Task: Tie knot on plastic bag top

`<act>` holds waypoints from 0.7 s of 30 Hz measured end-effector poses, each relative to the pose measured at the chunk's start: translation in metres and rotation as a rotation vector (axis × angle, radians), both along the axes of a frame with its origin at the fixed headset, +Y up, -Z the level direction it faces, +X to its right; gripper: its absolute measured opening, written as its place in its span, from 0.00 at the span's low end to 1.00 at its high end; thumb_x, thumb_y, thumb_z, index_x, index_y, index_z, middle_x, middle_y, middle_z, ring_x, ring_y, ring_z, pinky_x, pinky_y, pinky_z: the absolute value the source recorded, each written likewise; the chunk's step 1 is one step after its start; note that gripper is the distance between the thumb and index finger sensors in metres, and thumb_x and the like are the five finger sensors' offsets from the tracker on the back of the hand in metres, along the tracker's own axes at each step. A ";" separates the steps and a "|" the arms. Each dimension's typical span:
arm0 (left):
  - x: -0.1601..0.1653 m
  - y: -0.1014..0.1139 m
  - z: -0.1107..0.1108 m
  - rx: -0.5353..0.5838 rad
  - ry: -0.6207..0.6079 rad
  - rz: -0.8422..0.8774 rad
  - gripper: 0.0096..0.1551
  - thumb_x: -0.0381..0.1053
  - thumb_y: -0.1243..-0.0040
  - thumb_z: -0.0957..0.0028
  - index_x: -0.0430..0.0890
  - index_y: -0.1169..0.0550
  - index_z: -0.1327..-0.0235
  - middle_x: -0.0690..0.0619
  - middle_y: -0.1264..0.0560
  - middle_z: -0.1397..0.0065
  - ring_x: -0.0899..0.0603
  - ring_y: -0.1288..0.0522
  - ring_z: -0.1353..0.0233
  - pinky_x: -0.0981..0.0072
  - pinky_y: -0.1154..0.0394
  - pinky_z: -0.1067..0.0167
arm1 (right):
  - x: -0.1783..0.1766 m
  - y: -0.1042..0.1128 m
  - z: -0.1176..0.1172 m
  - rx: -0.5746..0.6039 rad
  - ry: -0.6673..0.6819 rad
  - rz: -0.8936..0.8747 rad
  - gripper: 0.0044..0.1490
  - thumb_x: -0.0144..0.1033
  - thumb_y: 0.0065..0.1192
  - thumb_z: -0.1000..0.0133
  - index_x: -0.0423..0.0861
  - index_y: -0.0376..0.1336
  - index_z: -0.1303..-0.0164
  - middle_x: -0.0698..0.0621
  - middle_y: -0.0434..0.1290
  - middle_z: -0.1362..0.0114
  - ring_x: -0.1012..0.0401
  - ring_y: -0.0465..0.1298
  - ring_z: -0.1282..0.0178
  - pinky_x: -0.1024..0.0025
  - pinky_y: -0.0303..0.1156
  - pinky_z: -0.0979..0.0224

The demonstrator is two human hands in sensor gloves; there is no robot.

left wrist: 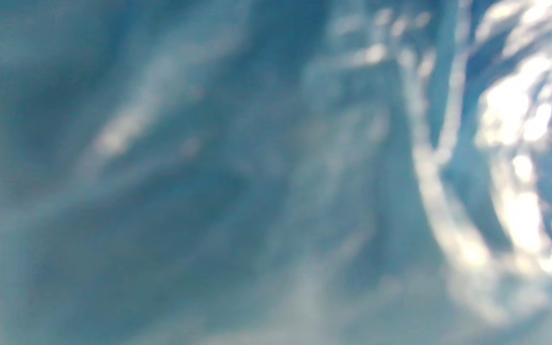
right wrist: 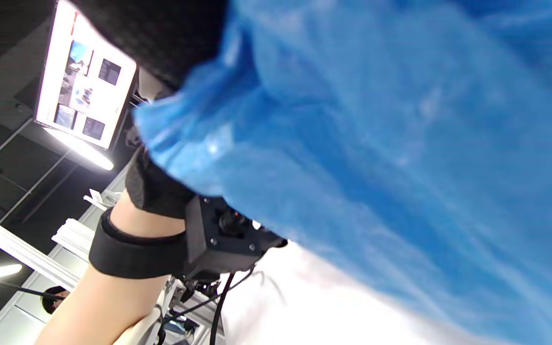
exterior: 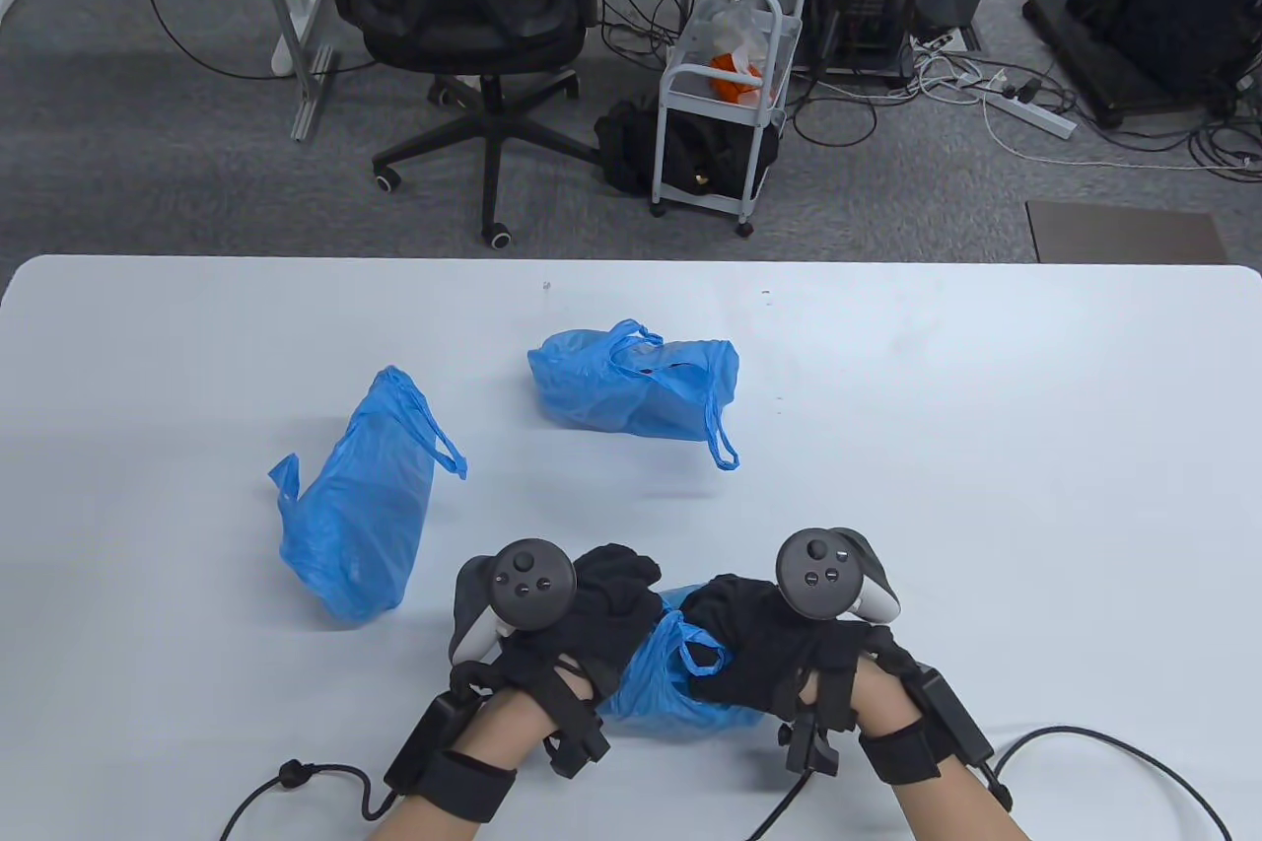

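I have my left hand (exterior: 592, 619) and right hand (exterior: 759, 649) both gripping the near blue plastic bag (exterior: 656, 683) on the surface (exterior: 986, 447), handles gathered, knot apparently unfinished, 2 other bags (exterior: 636, 383) waiting.

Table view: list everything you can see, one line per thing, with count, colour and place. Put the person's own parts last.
plastic bags: three, blue; one under the hands at the near edge, one lying left of centre, one at mid-table with its handles loose
table: one, white, fills the lower part of the view
office chair: one, black, on the floor beyond the table
trolley: one, white frame, beyond the table, orange item on its shelf
power strip: one, white, on the floor at far right
left hand: black glove, tracker on its back, on the near bag
right hand: black glove, tracker on its back, on the near bag
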State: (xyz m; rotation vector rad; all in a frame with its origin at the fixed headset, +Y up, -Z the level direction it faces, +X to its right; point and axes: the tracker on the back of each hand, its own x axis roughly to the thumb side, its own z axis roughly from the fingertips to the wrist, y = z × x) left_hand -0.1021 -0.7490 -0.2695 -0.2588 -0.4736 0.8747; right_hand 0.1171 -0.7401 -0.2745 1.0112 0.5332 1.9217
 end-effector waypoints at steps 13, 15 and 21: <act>-0.025 0.026 0.005 0.102 0.125 -0.043 0.22 0.62 0.49 0.52 0.49 0.21 0.57 0.52 0.33 0.27 0.38 0.43 0.19 0.37 0.49 0.26 | 0.030 0.022 -0.007 0.097 -0.310 -0.219 0.34 0.49 0.52 0.48 0.45 0.68 0.36 0.37 0.68 0.27 0.29 0.61 0.28 0.26 0.38 0.28; -0.034 0.031 0.004 0.148 0.173 -0.131 0.22 0.62 0.49 0.52 0.49 0.21 0.58 0.52 0.32 0.28 0.38 0.42 0.20 0.37 0.49 0.26 | 0.039 0.026 -0.010 0.076 -0.285 -0.289 0.31 0.47 0.58 0.49 0.47 0.71 0.38 0.37 0.67 0.26 0.28 0.59 0.27 0.26 0.36 0.28; -0.042 0.031 0.001 0.202 0.253 -0.388 0.21 0.62 0.46 0.53 0.50 0.20 0.59 0.52 0.30 0.28 0.38 0.43 0.19 0.37 0.48 0.26 | 0.058 0.038 -0.013 -0.012 -0.186 -0.200 0.22 0.38 0.71 0.51 0.36 0.81 0.60 0.33 0.76 0.41 0.29 0.65 0.35 0.26 0.36 0.29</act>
